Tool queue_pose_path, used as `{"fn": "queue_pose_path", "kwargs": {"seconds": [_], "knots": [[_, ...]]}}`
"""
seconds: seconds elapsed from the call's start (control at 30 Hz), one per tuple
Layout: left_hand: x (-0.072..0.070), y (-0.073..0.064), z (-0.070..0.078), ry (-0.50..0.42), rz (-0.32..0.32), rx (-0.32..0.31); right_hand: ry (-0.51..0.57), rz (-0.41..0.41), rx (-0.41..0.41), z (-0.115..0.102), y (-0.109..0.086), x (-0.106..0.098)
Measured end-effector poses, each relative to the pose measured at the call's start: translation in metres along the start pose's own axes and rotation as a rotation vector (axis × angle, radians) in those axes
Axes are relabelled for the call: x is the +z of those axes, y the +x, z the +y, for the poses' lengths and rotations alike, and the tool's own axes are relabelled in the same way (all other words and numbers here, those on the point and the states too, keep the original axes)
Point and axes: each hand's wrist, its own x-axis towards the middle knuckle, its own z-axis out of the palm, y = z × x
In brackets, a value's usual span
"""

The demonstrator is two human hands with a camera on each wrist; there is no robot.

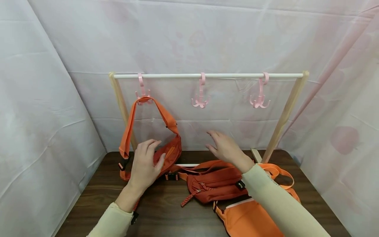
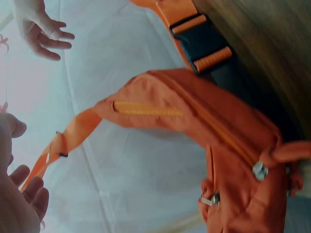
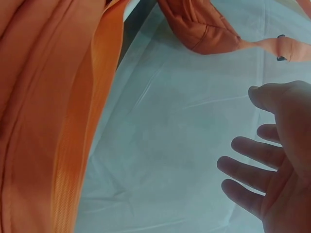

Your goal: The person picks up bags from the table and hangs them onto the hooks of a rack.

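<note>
A rust-orange waist bag (image 1: 171, 153) hangs by its strap (image 1: 163, 113) from the left pink hook (image 1: 141, 82), its lower part down by the tabletop. My left hand (image 1: 145, 166) is in front of this bag with relaxed fingers, and it grips nothing. In the left wrist view, the bag's zippers and black buckle (image 2: 204, 43) show clear of the fingers. Farther right, my right hand (image 1: 226, 148) hovers with spread fingers, nothing in it. Below it lies a second rust-red waist bag (image 1: 211, 184), partly covered by my sleeve.
A white rod (image 1: 171, 76) on wooden posts carries a middle pink hook (image 1: 201, 93) and a right one (image 1: 260, 93). A bright orange bag (image 1: 251, 219) lies at the front right of the dark wooden table (image 1: 171, 217). Pale curtains surround it.
</note>
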Motion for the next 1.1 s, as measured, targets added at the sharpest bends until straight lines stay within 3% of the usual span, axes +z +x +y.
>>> {"fn": "queue_pose_path", "kwargs": {"seconds": [0.37,0.67,1.1], "knots": [[0.032,-0.007,0.011,-0.045,-0.214,0.0,-0.048,-0.034,0.021,0.017,-0.015,0.0],[0.06,-0.017,0.015,-0.086,-0.471,-0.105,-0.064,-0.064,0.035,0.03,-0.025,0.004],[0.095,-0.025,0.012,-0.09,-0.648,-0.139,-0.122,-0.147,0.017,0.047,-0.034,0.016]]}}
